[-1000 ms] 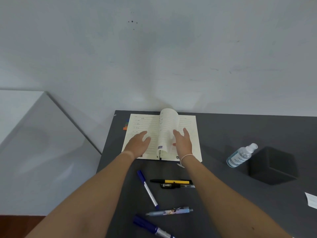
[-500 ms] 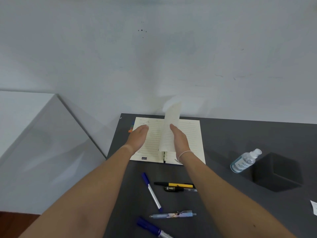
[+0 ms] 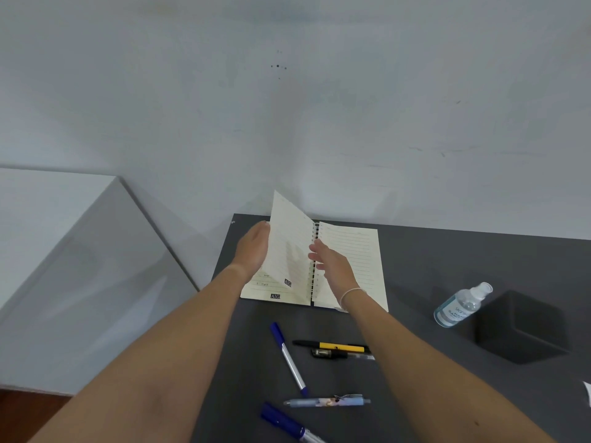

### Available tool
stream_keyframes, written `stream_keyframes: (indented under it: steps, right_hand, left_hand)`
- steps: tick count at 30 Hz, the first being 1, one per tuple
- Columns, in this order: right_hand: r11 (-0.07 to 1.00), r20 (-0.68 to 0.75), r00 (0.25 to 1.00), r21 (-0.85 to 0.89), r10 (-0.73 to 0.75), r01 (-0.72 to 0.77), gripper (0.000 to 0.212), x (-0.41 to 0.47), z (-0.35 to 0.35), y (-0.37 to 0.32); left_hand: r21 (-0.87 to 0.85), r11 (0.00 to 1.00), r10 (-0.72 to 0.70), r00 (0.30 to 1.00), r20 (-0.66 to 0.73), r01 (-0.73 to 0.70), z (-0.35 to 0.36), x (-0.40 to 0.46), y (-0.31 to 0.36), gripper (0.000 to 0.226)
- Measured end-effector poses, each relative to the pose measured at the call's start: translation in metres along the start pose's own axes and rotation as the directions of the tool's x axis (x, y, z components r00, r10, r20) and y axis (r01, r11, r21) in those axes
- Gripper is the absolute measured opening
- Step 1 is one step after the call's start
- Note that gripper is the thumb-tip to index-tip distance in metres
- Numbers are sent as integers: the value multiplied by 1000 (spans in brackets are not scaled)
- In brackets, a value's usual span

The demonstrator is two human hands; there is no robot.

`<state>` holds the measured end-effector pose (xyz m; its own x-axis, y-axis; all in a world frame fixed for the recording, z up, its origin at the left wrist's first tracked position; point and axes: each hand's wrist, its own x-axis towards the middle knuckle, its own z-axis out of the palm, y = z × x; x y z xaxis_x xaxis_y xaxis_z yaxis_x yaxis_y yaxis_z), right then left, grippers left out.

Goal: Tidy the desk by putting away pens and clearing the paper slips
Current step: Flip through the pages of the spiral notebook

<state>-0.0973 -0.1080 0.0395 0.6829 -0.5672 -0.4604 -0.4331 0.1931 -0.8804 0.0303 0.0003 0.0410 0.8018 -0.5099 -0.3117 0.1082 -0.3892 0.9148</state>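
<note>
An open spiral notebook lies at the back of the dark desk. One cream page stands up, leaning left. My left hand rests flat against that page's outer edge. My right hand hovers over the spine with fingers apart, holding nothing. Several pens lie nearer to me: a blue-capped silver pen, a yellow and black pen, a dark clear pen, a pale blue patterned pen and a blue marker. A white paper slip shows at the right edge.
A black open box stands on the right, with a small clear spray bottle leaning beside it. A white cabinet sits left of the desk. A pale wall runs directly behind the notebook.
The lifted page has swung from the right side over the spine to the left. My right hand has let go of it, and my left hand rose from the left page to meet it.
</note>
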Motion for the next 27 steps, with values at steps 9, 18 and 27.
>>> stream_keyframes:
  steps: [9,18,27]
  right_hand:
    - [979,-111,988,-186,-109,87,44,-1,-25,13]
    - [886,-152,977,-459,-150,65,45,4,-41,35]
    - [582,-42,993,-813,-112,32,51,9,-58,60]
  left_hand:
    - [603,785,171,985,8,-142,-7,-5,-10,49]
    - [879,468,120,992,36,-89,-1,-9,-26,66]
    - [863,461,-25,969,247,-208,12,-16,-41,60]
